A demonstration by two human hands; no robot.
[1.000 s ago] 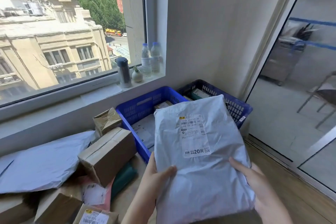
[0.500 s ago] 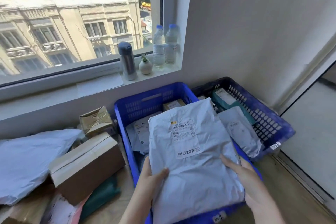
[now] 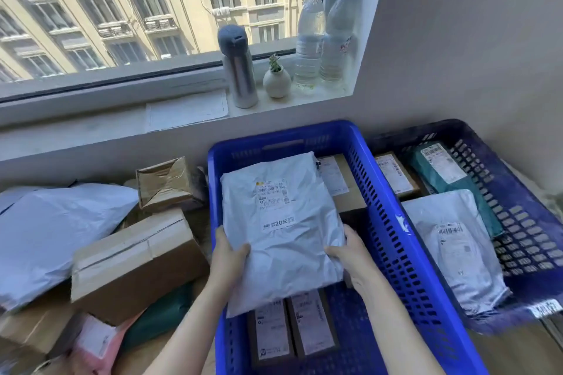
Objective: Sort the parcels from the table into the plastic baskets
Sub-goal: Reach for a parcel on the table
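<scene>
While left grip (image 3: 227, 259) and right grip (image 3: 350, 256) pinch its side edges, grey mailer (image 3: 283, 231) extends forward, inside bright-blue basket (image 3: 304, 131).

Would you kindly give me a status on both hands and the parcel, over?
Left hand and right hand both grip the grey mailer. Mailer low over the bright blue basket, above flat boxes. Nothing blocks it.

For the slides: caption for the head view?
Left hand and right hand hold a grey mailer bag over boxes in the blue basket.
</scene>
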